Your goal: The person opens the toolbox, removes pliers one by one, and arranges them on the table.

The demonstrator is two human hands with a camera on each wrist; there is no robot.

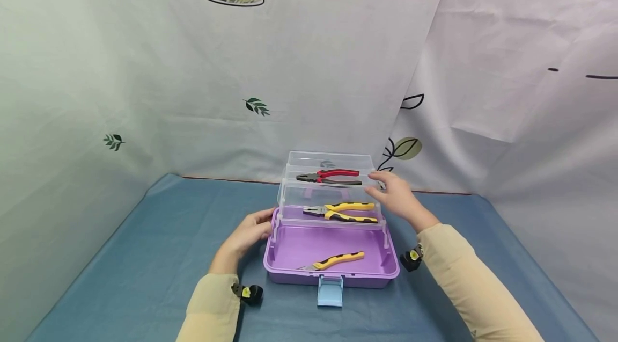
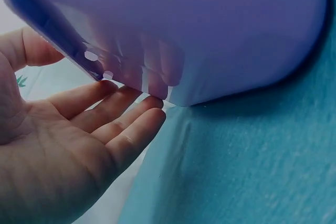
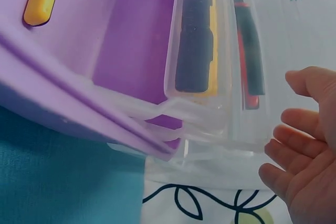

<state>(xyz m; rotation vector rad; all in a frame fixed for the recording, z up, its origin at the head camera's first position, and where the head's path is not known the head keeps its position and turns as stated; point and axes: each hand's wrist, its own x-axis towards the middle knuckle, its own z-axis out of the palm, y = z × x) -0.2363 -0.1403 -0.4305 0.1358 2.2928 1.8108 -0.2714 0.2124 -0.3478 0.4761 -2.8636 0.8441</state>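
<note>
A purple toolbox (image 1: 299,245) stands unfolded, its clear upper tray (image 1: 328,159) and clear lower tray (image 1: 292,214) raised in steps at the back. Red-and-black pliers (image 1: 339,173) lie in the upper tray, yellow-and-black pliers (image 1: 351,206) in the lower one. On the box floor is a second yellow-and-black pair of pliers (image 1: 340,260). My left hand (image 1: 248,235) is at the box's left side, its extended fingertips (image 2: 152,102) against the wall and the thumb near the rim. Beside the upper tray's right end, my right hand (image 1: 399,199) holds nothing, fingers spread loosely.
A light blue latch (image 1: 330,293) hangs down at the box's front. The box sits on a blue cloth (image 1: 145,256). Close behind it rises a pale curtain (image 1: 193,63) printed with leaves.
</note>
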